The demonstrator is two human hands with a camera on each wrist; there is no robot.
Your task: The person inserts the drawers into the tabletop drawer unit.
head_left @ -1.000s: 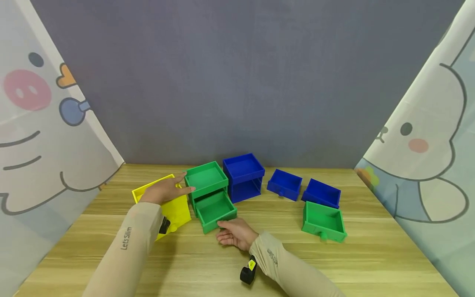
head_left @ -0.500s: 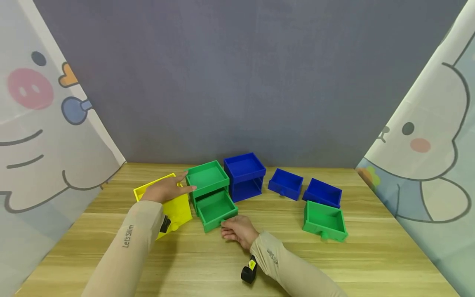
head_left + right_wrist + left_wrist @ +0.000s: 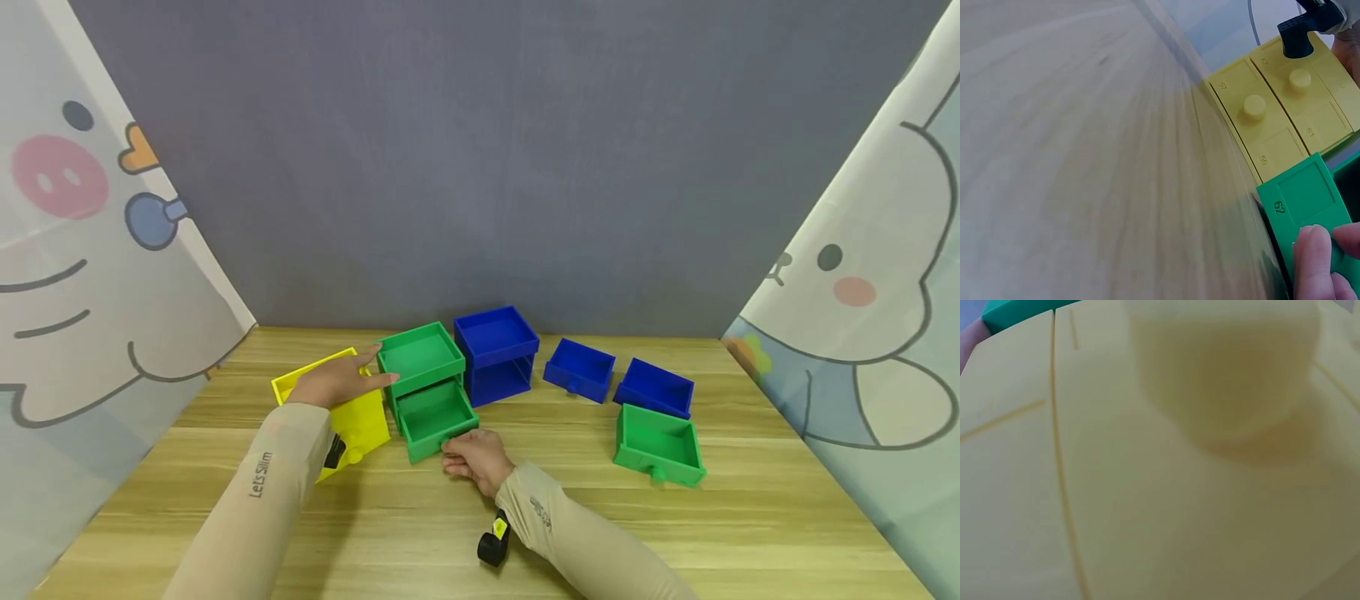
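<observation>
My right hand (image 3: 480, 460) pinches the front of a green drawer (image 3: 437, 414) between thumb and fingers, at its knob (image 3: 1336, 255). That drawer sits partly pulled out in the lower slot of a green cabinet (image 3: 420, 354); a dark gap shows above it. With fingers spread and fairly straight, my left hand (image 3: 333, 383) touches the cabinet's left edge. Below that hand stands a yellow cabinet (image 3: 363, 425), partly hidden by it. The right wrist view shows two yellow drawer fronts (image 3: 1272, 112) with round knobs. Blurred yellow surface fills most of the left wrist view.
A blue cabinet (image 3: 495, 337) with an open front stands right of the green one. Farther right lie two loose blue drawers (image 3: 579, 368) and a loose green drawer (image 3: 658, 446). A grey wall (image 3: 480, 167) rises behind the wooden table (image 3: 420, 533).
My right hand has gone from touching the green drawer's front to pinching it at the knob. The drawer has slid slightly inward. My left hand stays in place.
</observation>
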